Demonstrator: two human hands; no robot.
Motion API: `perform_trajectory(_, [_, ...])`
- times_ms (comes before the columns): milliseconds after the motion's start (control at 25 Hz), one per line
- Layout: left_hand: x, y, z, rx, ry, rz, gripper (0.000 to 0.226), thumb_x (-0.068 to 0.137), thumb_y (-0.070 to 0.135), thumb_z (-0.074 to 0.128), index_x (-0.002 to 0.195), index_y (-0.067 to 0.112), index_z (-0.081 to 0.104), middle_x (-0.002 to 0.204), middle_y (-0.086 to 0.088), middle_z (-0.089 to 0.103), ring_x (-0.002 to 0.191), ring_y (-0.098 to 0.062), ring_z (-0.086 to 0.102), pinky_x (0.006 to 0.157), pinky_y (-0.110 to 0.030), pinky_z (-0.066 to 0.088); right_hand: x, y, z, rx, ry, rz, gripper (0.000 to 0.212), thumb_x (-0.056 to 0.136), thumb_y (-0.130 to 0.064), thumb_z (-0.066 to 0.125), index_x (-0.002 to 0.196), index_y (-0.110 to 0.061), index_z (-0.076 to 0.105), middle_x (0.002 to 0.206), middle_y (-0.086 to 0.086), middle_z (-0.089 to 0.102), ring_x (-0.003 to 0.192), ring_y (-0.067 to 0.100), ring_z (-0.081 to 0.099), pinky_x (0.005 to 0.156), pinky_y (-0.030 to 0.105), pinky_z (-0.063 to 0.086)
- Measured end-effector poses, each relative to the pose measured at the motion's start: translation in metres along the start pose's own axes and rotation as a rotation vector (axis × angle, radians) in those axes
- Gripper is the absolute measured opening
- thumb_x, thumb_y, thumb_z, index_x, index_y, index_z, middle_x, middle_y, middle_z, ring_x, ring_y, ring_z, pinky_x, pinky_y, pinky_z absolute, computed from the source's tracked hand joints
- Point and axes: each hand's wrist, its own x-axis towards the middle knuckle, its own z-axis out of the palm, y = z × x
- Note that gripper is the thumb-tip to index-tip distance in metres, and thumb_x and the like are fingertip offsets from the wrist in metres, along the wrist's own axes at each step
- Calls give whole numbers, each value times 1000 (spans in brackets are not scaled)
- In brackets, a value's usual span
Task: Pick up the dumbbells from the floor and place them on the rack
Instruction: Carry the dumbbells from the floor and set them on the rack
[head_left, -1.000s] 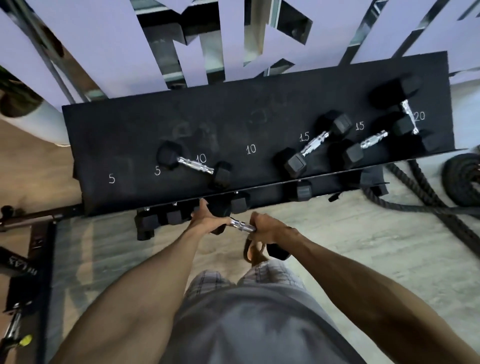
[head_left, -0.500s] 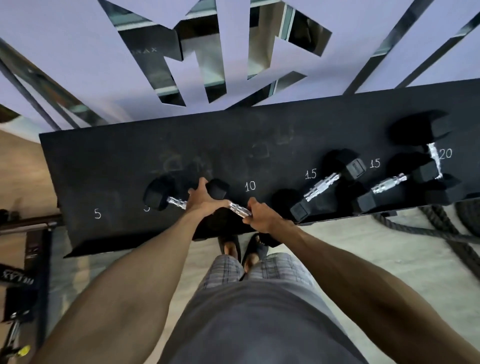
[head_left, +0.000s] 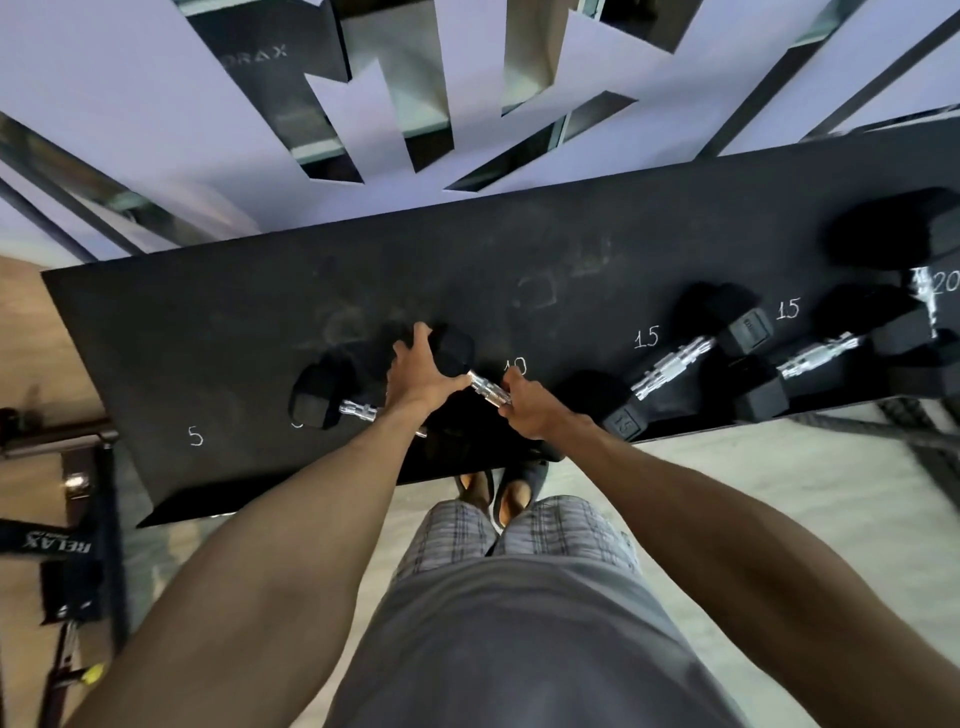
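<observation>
One black hex dumbbell (head_left: 457, 351) hangs low over the rack's top shelf (head_left: 208, 332), right beside the chalked "10" mark (head_left: 516, 366), apparently the slot it is meant for. Whether it already rests on the shelf I cannot tell. The right hand (head_left: 530, 413) wraps the chrome handle (head_left: 488, 392) to bear the weight. The left hand (head_left: 418, 374) curls round the far head, likely steering it. Just left lies a matching dumbbell (head_left: 319, 397). Rightward sit a 15 dumbbell (head_left: 675, 364), a second 15 dumbbell (head_left: 815, 358) and a 20 dumbbell (head_left: 893, 234), ordered by weight.
</observation>
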Motion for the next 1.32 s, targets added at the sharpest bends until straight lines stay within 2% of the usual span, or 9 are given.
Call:
perform_trajectory(440, [12, 2, 13, 38, -1, 23, 77, 73, 38, 82, 129, 24, 32, 131, -15, 46, 114, -38, 56, 96, -51, 50, 10, 9, 4, -4, 24, 25, 30, 91, -12, 52, 119, -6, 44, 102, 23, 67, 93, 41, 65, 69, 36, 44])
perform_trajectory(600, [10, 14, 8, 283, -43, 18, 87, 77, 37, 79, 142, 17, 24, 141, -19, 39, 129, -38, 43, 103, -50, 43, -5, 8, -7, -21, 149, -10, 32, 92, -14, 49, 124, -10, 50, 108, 17, 67, 95, 36, 64, 69, 33, 40])
perform_trajectory(720, [-3, 22, -2, 563, 124, 208, 80, 78, 36, 78, 141, 15, 33, 138, -18, 42, 127, -35, 41, 101, -46, 41, -27, 16, -23, -32, 219, -55, 29, 94, -17, 47, 122, -10, 53, 105, 18, 68, 96, 37, 64, 73, 35, 44])
perform_trajectory(840, [-20, 29, 0, 606, 247, 466, 49, 82, 33, 71, 122, 15, 52, 122, -13, 52, 115, -31, 49, 92, -42, 46, -54, 33, -26, -11, 237, -28, 25, 95, -20, 46, 117, -12, 56, 102, 18, 70, 95, 37, 65, 78, 37, 49])
perform_trajectory(920, [-31, 39, 7, 528, 131, 597, 30, 87, 28, 64, 112, 14, 56, 112, -9, 59, 105, -29, 58, 85, -42, 49, -76, 49, -19, 14, 235, 26, 24, 94, -23, 45, 113, -14, 56, 104, 17, 69, 96, 37, 65, 80, 39, 51])
perform_trajectory(1000, [-41, 48, 20, 508, -115, 599, 22, 91, 27, 59, 108, 15, 58, 108, -7, 65, 98, -29, 64, 80, -40, 51, -103, 65, -3, 34, 238, 82, 22, 94, -20, 44, 112, -11, 54, 105, 18, 68, 97, 38, 63, 79, 41, 51])
perform_trajectory(1120, [-48, 47, 45, 607, -390, 580, 22, 91, 30, 58, 109, 16, 60, 109, -8, 69, 100, -28, 65, 85, -38, 53, -145, 82, 30, 42, 224, 192, 26, 96, -18, 44, 115, -2, 52, 111, 24, 64, 100, 42, 60, 79, 43, 49])
perform_trajectory(1240, [-57, 36, 73, 736, -544, 679, 24, 89, 32, 59, 108, 17, 59, 113, -6, 67, 104, -26, 63, 90, -38, 51, -190, 91, 80, 145, 275, 339, 29, 98, -23, 43, 114, -1, 53, 107, 26, 65, 97, 42, 61, 72, 40, 44])
perform_trajectory(1320, [-71, 29, 92, 845, -630, 737, 24, 90, 33, 58, 107, 17, 59, 112, -6, 66, 104, -26, 62, 90, -38, 51, -220, 92, 124, 243, 304, 457, 27, 97, -21, 41, 112, -3, 54, 105, 23, 67, 97, 41, 63, 74, 41, 47])
